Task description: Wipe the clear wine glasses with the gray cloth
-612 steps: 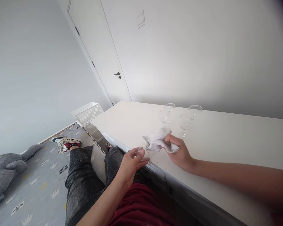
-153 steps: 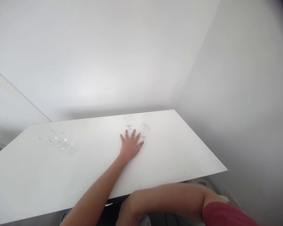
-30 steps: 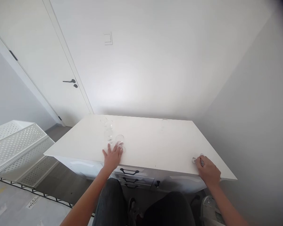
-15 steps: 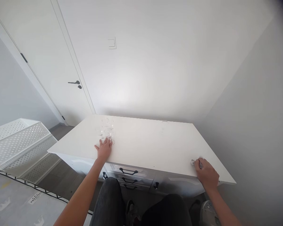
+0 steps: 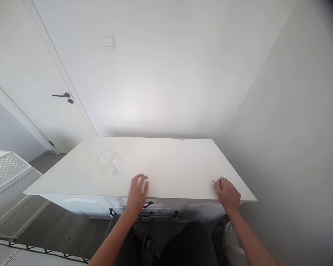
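Left hand [image 5: 138, 190] blurred over near edge of surface [image 5: 161, 166], fingers loosely spread, holding nothing. Cluster of glasses [image 5: 108, 159] up-left of it, apart. Right hand [image 5: 228, 194] at right corner, fingers curled onto small glass [image 5: 215, 183], grip unclear. Left hand nearer cluster.

Two hands [image 5: 137, 194], several clear glasses [image 5: 108, 159].

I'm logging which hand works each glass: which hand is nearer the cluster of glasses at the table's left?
Left. The left hand hovers just right of the glass cluster; the right hand rests near the table's right edge.
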